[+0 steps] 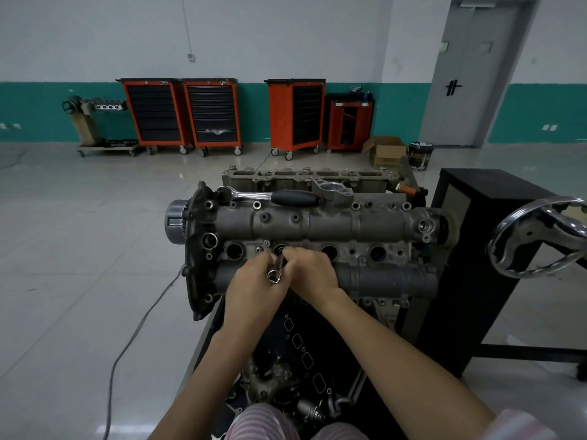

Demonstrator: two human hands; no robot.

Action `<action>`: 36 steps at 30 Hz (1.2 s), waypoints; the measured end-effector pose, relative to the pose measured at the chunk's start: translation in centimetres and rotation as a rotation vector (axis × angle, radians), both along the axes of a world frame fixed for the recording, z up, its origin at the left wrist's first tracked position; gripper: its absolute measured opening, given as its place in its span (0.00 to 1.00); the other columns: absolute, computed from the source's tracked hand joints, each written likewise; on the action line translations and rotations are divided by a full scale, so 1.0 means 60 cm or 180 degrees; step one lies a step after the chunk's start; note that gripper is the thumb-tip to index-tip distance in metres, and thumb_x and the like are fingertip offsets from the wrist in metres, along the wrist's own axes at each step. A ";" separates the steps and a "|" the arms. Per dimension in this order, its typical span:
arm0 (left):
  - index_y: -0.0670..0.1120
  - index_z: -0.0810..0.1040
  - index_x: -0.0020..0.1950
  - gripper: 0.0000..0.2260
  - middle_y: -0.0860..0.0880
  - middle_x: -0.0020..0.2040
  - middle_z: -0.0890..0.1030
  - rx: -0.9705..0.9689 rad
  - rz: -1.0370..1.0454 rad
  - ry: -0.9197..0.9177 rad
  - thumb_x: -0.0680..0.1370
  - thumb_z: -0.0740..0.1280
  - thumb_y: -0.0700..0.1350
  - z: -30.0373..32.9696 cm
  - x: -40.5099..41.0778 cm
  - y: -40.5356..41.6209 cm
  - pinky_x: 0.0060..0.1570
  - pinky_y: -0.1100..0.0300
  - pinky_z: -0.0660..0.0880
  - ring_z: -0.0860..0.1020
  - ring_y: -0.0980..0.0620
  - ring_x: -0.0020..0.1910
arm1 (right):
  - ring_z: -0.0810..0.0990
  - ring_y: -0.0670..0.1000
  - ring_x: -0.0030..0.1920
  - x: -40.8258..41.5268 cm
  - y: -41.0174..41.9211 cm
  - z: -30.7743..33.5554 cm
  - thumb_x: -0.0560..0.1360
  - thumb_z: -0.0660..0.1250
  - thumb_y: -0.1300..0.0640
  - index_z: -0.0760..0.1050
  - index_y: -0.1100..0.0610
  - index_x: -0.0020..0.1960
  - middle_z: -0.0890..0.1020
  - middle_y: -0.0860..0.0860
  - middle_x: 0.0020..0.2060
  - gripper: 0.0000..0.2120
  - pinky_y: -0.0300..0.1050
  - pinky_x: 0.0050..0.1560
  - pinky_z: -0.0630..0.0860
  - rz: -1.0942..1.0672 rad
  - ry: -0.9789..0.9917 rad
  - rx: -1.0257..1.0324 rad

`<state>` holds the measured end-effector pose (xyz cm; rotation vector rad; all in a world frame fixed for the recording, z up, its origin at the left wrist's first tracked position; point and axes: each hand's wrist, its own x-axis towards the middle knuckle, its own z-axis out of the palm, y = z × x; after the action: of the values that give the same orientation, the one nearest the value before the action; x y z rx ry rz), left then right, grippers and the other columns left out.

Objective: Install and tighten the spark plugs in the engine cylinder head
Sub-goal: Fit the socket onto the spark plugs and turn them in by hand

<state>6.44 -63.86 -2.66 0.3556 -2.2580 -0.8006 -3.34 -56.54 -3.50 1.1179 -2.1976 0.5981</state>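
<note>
Gripping a socket extension [277, 268], both hands meet over the cylinder head [317, 230].

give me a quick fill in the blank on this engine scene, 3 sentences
1. Both hands hold a long chrome socket tool over the ____ plug hole from the left.
2. The black-handled chrome ratchet lies on ____ of the grey metal cylinder head.
3. The cylinder head shows ____ round plug holes in a row.

Missing words: second; top; four
</note>
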 end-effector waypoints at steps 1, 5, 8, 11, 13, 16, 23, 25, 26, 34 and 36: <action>0.45 0.74 0.37 0.16 0.52 0.30 0.73 -0.0157 0.0128 0.0059 0.74 0.65 0.56 -0.002 0.001 0.000 0.28 0.56 0.66 0.71 0.51 0.31 | 0.75 0.55 0.20 0.001 -0.002 0.001 0.55 0.79 0.62 0.72 0.60 0.28 0.76 0.54 0.21 0.14 0.36 0.20 0.67 -0.0024 0.0001 -0.0028; 0.43 0.72 0.33 0.16 0.51 0.25 0.71 -0.0408 0.0455 0.0147 0.75 0.67 0.52 -0.005 0.002 0.008 0.25 0.61 0.57 0.71 0.47 0.27 | 0.77 0.56 0.24 -0.004 -0.001 -0.006 0.62 0.76 0.62 0.73 0.61 0.30 0.78 0.56 0.24 0.11 0.38 0.23 0.67 0.0012 -0.0106 -0.0152; 0.48 0.66 0.34 0.14 0.52 0.28 0.71 -0.0277 0.0391 0.0091 0.75 0.66 0.51 -0.005 0.001 0.009 0.26 0.60 0.60 0.71 0.49 0.28 | 0.79 0.61 0.37 -0.008 -0.001 -0.004 0.72 0.63 0.59 0.72 0.62 0.41 0.80 0.59 0.36 0.06 0.45 0.32 0.62 0.0009 -0.0329 0.0049; 0.52 0.59 0.35 0.14 0.53 0.31 0.70 -0.0067 0.0193 0.0052 0.74 0.64 0.50 -0.003 -0.001 0.007 0.27 0.62 0.58 0.69 0.56 0.29 | 0.79 0.60 0.43 -0.011 -0.003 -0.008 0.74 0.59 0.56 0.69 0.61 0.48 0.80 0.58 0.43 0.08 0.45 0.34 0.61 0.0026 -0.0236 0.0236; 0.53 0.58 0.34 0.15 0.53 0.31 0.70 -0.0038 0.0147 0.0029 0.73 0.64 0.49 -0.003 -0.001 0.008 0.27 0.62 0.57 0.69 0.58 0.30 | 0.79 0.59 0.44 -0.014 -0.004 -0.010 0.74 0.58 0.56 0.70 0.61 0.49 0.80 0.57 0.44 0.08 0.45 0.34 0.61 0.0009 -0.0191 0.0351; 0.53 0.58 0.33 0.17 0.54 0.28 0.69 -0.0126 0.0188 0.0000 0.74 0.63 0.56 0.000 -0.001 0.007 0.26 0.61 0.58 0.68 0.57 0.28 | 0.81 0.57 0.35 -0.009 -0.001 -0.002 0.69 0.68 0.60 0.74 0.61 0.42 0.81 0.57 0.34 0.05 0.42 0.28 0.64 -0.0131 -0.0035 0.0356; 0.43 0.76 0.34 0.16 0.48 0.27 0.76 -0.0421 0.0634 0.0028 0.75 0.67 0.53 0.006 0.001 0.012 0.27 0.58 0.64 0.76 0.43 0.30 | 0.75 0.55 0.20 0.000 -0.002 -0.002 0.60 0.79 0.59 0.72 0.59 0.28 0.76 0.54 0.21 0.15 0.35 0.20 0.65 -0.0045 0.0046 -0.0249; 0.46 0.72 0.34 0.14 0.49 0.29 0.75 -0.0274 0.0483 -0.0082 0.76 0.65 0.52 0.008 0.001 0.010 0.28 0.56 0.65 0.74 0.46 0.31 | 0.79 0.58 0.27 -0.004 -0.001 -0.002 0.66 0.73 0.61 0.72 0.62 0.34 0.79 0.57 0.27 0.10 0.40 0.24 0.65 -0.0032 -0.0104 -0.0178; 0.49 0.67 0.33 0.13 0.50 0.29 0.73 -0.0213 0.0374 -0.0093 0.76 0.65 0.51 0.009 0.001 0.009 0.28 0.57 0.64 0.73 0.48 0.30 | 0.80 0.60 0.33 -0.005 -0.002 -0.002 0.70 0.67 0.60 0.72 0.62 0.39 0.80 0.59 0.33 0.06 0.43 0.28 0.64 -0.0053 -0.0178 0.0005; 0.53 0.59 0.32 0.18 0.55 0.29 0.70 -0.0150 0.0272 -0.0231 0.74 0.65 0.57 0.017 0.005 0.008 0.27 0.61 0.58 0.70 0.57 0.29 | 0.78 0.56 0.22 -0.002 -0.003 -0.003 0.61 0.73 0.62 0.74 0.61 0.34 0.78 0.56 0.25 0.08 0.39 0.20 0.69 -0.0131 0.0102 0.0043; 0.51 0.66 0.31 0.19 0.52 0.28 0.73 -0.0346 0.0530 -0.0336 0.73 0.62 0.63 0.018 0.005 0.006 0.28 0.60 0.63 0.74 0.51 0.31 | 0.75 0.53 0.18 0.000 -0.004 -0.001 0.58 0.74 0.61 0.73 0.59 0.30 0.76 0.54 0.21 0.09 0.36 0.18 0.67 -0.0242 0.0309 0.0002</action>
<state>6.77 -63.51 -1.58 0.5377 -2.3225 -0.5830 -3.35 -56.79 -3.54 1.0368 -2.1468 0.5000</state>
